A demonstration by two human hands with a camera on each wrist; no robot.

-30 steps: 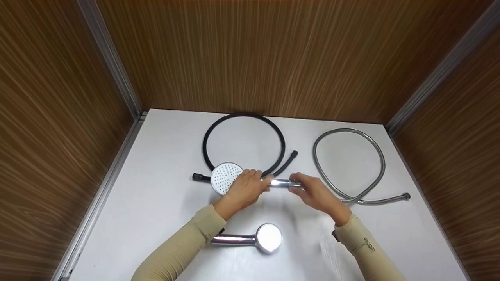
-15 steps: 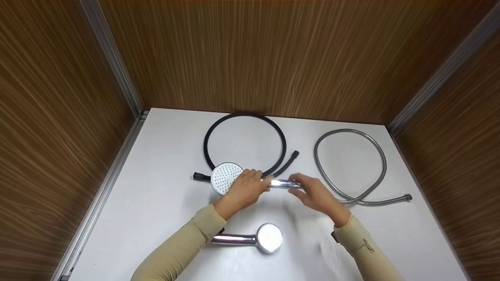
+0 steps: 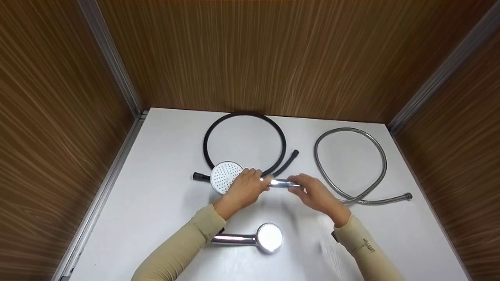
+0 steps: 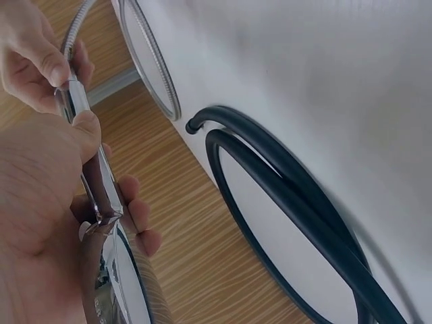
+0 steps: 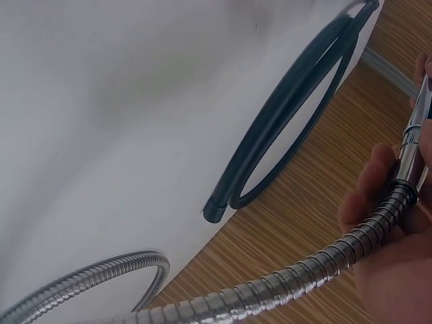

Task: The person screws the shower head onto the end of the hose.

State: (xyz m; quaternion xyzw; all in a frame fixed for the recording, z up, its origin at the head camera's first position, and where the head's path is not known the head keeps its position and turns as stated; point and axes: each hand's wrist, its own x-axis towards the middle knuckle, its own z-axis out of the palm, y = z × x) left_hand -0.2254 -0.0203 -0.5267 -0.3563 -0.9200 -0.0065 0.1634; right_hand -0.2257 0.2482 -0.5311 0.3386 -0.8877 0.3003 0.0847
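My left hand (image 3: 245, 189) grips the chrome handle of a hand shower head (image 3: 225, 177), whose round white spray face with small nozzles points up toward the head camera. At the handle's lower end, my right hand (image 3: 317, 194) holds the metal end fitting (image 5: 408, 162) of a flexible steel shower hose (image 5: 297, 280) between thumb and fingers. Fitting and handle stand in one line, end against end. From the right hand the ribbed hose runs off into a loop lying on the white table. Fingers partly cover the handle in the head view.
Behind the hands lies a coiled black hose (image 3: 283, 144) with black end fittings. A second chrome shower head (image 3: 269, 238) lies in front, its handle partly under the left forearm. The steel hose's free end (image 3: 408, 196) rests at the right. Wood-grain panels (image 3: 250, 58) enclose the white table (image 3: 164, 156).
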